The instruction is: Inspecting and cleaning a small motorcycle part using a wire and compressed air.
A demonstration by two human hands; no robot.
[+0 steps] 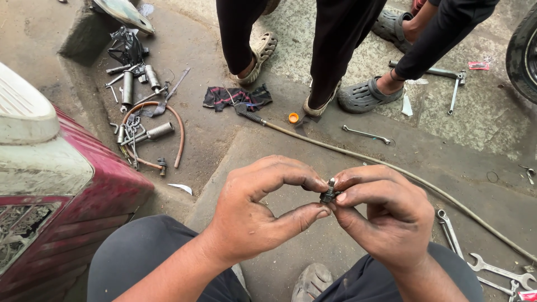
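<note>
- A small dark metal part (329, 194), with a pale stub poking up from its top, sits in the lower middle of the view, held up above the concrete ground (235, 140).
- The left hand (254, 212) pinches the part from the left, thumb below and forefinger curled over the top, fingers closed on it.
- The right hand (386, 215) pinches the same part from the right, thumb and forefinger closed on it, so the fingertips of both hands nearly meet around it.
- Both hands are smudged with dark grease; the person's knees in grey trousers frame them left and right.
- A long tan hose (391, 168) runs across the ground just behind the hands, from upper left to lower right.
- Several wrenches (492, 271) lie on the ground near the right knee.
- A small orange cap (293, 117) lies near the hose's dark end, just beside a crumpled dark rag (235, 98).
- Further left, a pile of metal tubes and tools (140, 106) lies ringed by a loop of copper-coloured tubing.
- A red and white vehicle body (50, 184) fills the left edge.
- At the top, two other people stand or crouch in dark trousers and grey sandals (363, 96).
</note>
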